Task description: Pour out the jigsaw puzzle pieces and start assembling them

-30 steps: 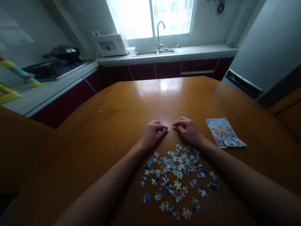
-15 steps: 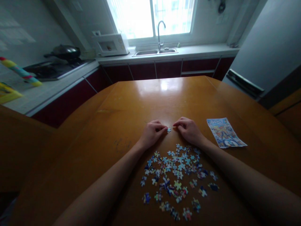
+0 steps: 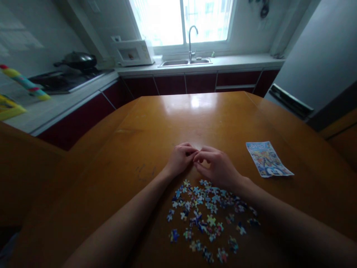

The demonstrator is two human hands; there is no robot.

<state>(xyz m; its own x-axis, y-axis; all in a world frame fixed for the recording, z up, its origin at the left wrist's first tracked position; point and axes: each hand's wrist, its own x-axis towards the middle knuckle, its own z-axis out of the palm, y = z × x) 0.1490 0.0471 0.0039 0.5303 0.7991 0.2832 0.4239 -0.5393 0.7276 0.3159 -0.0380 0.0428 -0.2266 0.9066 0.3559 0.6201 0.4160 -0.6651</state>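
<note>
My left hand (image 3: 178, 160) and my right hand (image 3: 219, 168) rest on the wooden table (image 3: 156, 123), fingertips meeting in a pinch just beyond a scatter of several loose puzzle pieces (image 3: 205, 214). Both hands have their fingers curled closed. What the fingertips hold is hidden behind my right hand's knuckles. My forearms run back toward me on either side of the pieces.
A printed puzzle picture sheet (image 3: 267, 159) lies flat to the right of my hands. Beyond the table are a counter with a sink and tap (image 3: 189, 56), a white microwave (image 3: 132, 54) and a stove with a wok (image 3: 79, 61). A grey fridge (image 3: 315, 63) stands at right.
My right hand has slid left and now meets my left fingertips, covering the single small puzzle piece that lay between the two hands. My left hand has hardly moved.
</note>
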